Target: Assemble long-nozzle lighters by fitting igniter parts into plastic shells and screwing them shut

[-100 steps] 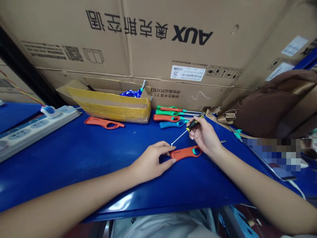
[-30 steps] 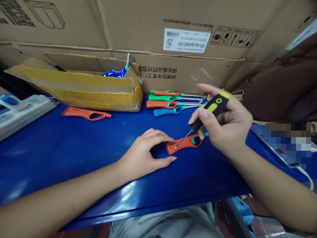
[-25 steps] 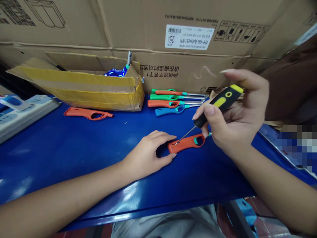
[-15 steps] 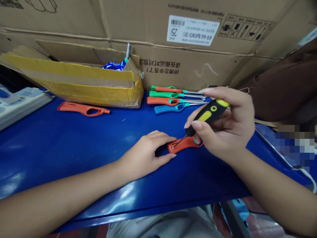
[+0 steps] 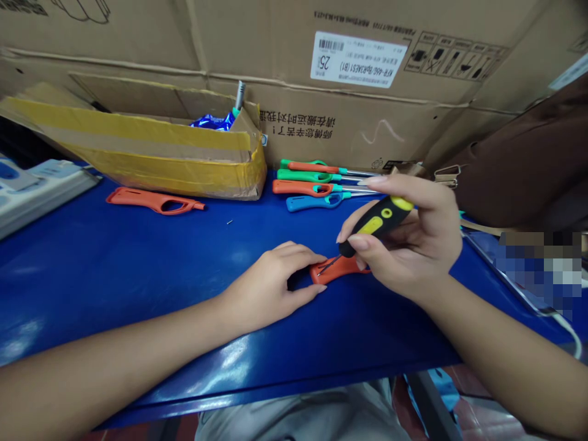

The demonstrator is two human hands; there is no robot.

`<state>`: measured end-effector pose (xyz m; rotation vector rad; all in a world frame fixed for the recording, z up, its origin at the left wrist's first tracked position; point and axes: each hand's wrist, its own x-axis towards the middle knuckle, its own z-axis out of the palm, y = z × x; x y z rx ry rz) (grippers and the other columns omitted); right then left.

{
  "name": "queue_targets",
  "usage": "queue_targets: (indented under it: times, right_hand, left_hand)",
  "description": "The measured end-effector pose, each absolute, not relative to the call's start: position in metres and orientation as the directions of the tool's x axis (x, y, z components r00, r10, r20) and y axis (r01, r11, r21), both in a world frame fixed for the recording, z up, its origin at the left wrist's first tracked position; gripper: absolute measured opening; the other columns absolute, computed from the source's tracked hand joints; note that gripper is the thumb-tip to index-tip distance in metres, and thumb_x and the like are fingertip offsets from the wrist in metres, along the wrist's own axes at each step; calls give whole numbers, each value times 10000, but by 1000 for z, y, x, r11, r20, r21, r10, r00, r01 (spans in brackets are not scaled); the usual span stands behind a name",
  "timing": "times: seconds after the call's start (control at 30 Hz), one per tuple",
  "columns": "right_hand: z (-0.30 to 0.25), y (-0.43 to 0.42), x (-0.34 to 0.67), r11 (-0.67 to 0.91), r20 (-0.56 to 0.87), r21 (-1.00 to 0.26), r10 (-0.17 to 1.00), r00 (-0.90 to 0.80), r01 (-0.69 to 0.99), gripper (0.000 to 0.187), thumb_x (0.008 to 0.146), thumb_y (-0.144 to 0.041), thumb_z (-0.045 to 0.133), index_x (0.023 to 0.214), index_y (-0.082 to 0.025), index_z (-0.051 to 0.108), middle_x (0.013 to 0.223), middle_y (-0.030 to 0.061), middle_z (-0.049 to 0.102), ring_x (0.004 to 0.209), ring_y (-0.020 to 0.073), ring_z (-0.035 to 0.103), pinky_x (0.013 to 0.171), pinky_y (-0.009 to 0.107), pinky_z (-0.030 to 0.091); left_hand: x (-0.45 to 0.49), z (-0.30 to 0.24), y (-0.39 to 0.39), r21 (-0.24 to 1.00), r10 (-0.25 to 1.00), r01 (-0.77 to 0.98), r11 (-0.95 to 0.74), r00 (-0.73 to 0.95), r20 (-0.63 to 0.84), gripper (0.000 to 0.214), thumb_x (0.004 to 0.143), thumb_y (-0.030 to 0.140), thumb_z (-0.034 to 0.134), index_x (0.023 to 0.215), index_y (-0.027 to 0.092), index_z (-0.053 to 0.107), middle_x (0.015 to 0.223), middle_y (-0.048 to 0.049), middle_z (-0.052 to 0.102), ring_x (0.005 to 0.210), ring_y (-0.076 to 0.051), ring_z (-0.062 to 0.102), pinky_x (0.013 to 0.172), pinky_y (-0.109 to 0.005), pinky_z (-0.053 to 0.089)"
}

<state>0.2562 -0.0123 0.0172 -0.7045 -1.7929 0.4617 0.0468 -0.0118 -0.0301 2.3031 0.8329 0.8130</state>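
Note:
An orange lighter (image 5: pixel 340 269) lies on the blue table, its far end partly hidden behind my right hand. My left hand (image 5: pixel 280 282) grips its rounded end between thumb and fingers. In my right hand (image 5: pixel 413 239) is a black and yellow screwdriver (image 5: pixel 374 225), held at a slant. The screwdriver's thin shaft runs down to the lighter's rounded end, where its tip meets a small shiny spot, apparently a screw. A tiny metal screw (image 5: pixel 229 222) lies loose on the table to the left.
Several long-nosed lighters (image 5: pixel 307 188) lie in a row at the back. An orange lighter casing (image 5: pixel 154 201) rests before a yellow-taped carton (image 5: pixel 184 159). A power strip (image 5: pixel 46 190) sits at left, a phone (image 5: pixel 509 275) at right. Large cardboard boxes (image 5: pixel 294 92) stand behind.
My right hand and the screwdriver have shifted slightly left and down, with the tip still at the lighter's end. My left hand keeps its hold.

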Motion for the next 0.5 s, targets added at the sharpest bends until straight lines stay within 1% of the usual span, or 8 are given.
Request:
queue_targets:
  times: [0.1, 0.27, 0.4, 0.43, 0.5]
  right_hand:
    - [18, -12, 256, 725, 693, -643, 688, -213, 247, 476, 864, -252, 777, 1278, -381, 582, 1243, 32, 678, 828, 200, 724, 633, 341, 650]
    - [17, -12, 257, 736, 699, -634, 677, -229, 239, 470, 861, -258, 777, 1276, -363, 582, 1196, 40, 693, 829, 211, 725, 628, 357, 651]
    - [15, -12, 257, 710, 677, -653, 703, -216, 265, 460, 869, -291, 771, 1279, -366, 575, 1084, 45, 717, 799, 224, 718, 611, 368, 650]
    - [16, -13, 257, 702, 672, -656, 711, -210, 278, 451, 871, -308, 770, 1274, -361, 574, 1087, 50, 716, 794, 224, 715, 607, 368, 650]
    - [17, -13, 255, 698, 671, -658, 714, -203, 282, 434, 877, -316, 761, 1267, -349, 573, 1158, 57, 696, 786, 207, 709, 605, 354, 650]
  left_hand:
    - [47, -30, -11, 665, 698, 362, -654, 628, 345, 309, 903, 254, 727, 1201, 185, 682, 1177, -68, 740, 1102, -226, 677, 979, -365, 538]
    - [46, -30, -11, 672, 705, 366, -644, 626, 334, 331, 903, 249, 725, 1225, 190, 679, 1203, -74, 731, 1133, -234, 669, 1010, -378, 531]
    - [46, -31, -12, 673, 707, 365, -643, 622, 337, 324, 904, 253, 727, 1222, 210, 680, 1198, -65, 732, 1127, -230, 670, 1007, -375, 534]
    - [47, -31, -12, 672, 707, 366, -643, 622, 337, 318, 904, 255, 727, 1216, 212, 681, 1188, -62, 735, 1116, -228, 673, 998, -371, 536]
    - [47, -31, -12, 672, 709, 370, -642, 621, 335, 310, 901, 257, 730, 1204, 212, 685, 1169, -58, 738, 1096, -223, 677, 981, -362, 540]
